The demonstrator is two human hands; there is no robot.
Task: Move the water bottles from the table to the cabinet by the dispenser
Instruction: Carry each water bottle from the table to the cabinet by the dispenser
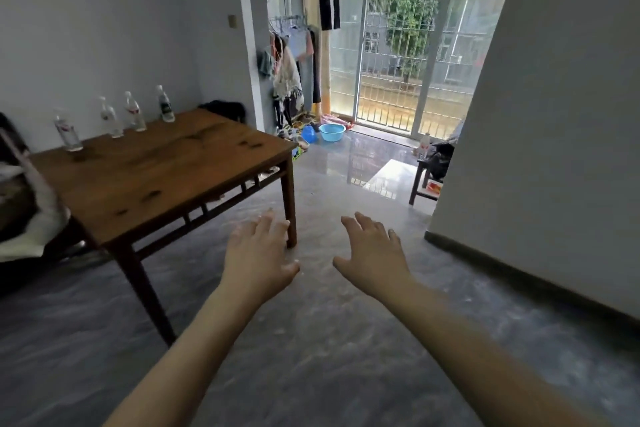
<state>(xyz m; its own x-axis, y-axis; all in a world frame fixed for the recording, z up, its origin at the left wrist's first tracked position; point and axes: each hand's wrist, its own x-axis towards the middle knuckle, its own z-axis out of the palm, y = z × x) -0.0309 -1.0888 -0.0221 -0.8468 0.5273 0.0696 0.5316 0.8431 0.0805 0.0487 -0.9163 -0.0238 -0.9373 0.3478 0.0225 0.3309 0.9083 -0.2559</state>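
Four clear water bottles [133,113] are standing upright in a row along the far edge of the wooden surface [156,166], against the wall, and none appears to be moved yet. The left hand [258,258] and right hand [372,255] are reaching forward over the floor [311,357], fingers spread and holding nothing, well apart from the bottles. Neither the cabinet nor the dispenser is showing, so the whole carrying job seems to be remaining.

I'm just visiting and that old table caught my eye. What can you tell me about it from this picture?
The wooden table is square and dark brown, with a worn, stained top, straight legs and a slatted rail under the rim. It stands on the grey floor near the wall. Four clear plastic water bottles stand upright in a row along its far edge. Neither hand touches it; the left hand hovers in front of its near corner leg.
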